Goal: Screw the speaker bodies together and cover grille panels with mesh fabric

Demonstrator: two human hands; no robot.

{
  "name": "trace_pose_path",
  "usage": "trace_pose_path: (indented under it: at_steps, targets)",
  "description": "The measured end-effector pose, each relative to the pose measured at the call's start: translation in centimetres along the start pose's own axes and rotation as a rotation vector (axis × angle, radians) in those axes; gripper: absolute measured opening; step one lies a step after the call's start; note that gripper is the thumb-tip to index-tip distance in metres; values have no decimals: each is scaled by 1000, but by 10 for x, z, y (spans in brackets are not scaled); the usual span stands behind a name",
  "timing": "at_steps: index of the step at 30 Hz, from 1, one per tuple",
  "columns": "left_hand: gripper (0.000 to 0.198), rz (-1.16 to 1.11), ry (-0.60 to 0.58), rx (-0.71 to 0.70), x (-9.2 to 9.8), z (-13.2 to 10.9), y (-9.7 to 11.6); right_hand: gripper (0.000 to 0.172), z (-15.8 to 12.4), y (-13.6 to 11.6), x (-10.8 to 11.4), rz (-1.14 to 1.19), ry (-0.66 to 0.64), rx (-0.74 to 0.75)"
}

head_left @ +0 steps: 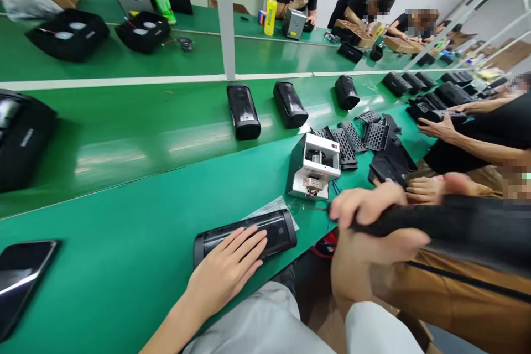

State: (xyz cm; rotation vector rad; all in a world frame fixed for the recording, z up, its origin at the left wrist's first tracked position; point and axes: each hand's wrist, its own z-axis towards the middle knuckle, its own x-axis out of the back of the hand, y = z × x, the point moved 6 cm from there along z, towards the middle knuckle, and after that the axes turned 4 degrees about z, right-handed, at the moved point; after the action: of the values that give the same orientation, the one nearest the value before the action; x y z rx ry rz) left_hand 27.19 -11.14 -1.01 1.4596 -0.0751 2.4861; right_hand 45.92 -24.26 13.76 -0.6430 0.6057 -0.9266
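Observation:
My left hand (230, 265) lies flat with fingers stretched out on top of a black oblong speaker (274, 230), which rests on its side at the near edge of the green table (124, 254). To the right, off the table's edge, my right hand (369, 207) is wrapped round a long black part (456, 227). That part is smeared by motion and runs off to the right. A grey foam sheet (271, 208) shows from under the speaker.
A small white machine (313, 166) stands just beyond the speaker, with several black grilles (352, 138) behind it. Three black speakers (243, 110) ride the green belt. A phone (20, 282) lies near left. A co-worker's hands (433, 127) work at right; other people sit farther back.

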Motion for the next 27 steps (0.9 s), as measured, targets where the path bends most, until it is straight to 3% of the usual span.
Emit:
trace_pose_path:
  at_steps: [3, 6, 9, 15, 18, 20, 22, 24, 27]
  targets:
    - [37, 19, 15, 7, 1, -1, 1, 55, 30, 7, 37, -62, 94, 115]
    - [37, 27, 26, 5, 0, -2, 1, 48, 41, 29, 54, -155, 206, 114]
    - [36, 33, 17, -1, -1, -3, 1, 28, 36, 51, 50, -147, 181, 104]
    - [36, 30, 23, 3, -1, -6, 1, 37, 14, 81, 45, -144, 128, -51]
    - [34, -1, 34, 13, 0, -7, 2, 31, 6, 74, 44, -102, 118, -122]
    - [33, -38, 25, 11, -1, -9, 3, 21, 6, 55, 37, -50, 86, -91]
    - [31, -72, 10, 7, -3, -11, 3, 37, 10, 33, 20, 27, -14, -65]
    - [31, -93, -6, 8, -5, -12, 3, 50, 12, 17, -7, 123, -156, -111]
    - [31, -106, 3, 20, -8, -14, 3, 50, 6, 9, -58, 284, -304, -215]
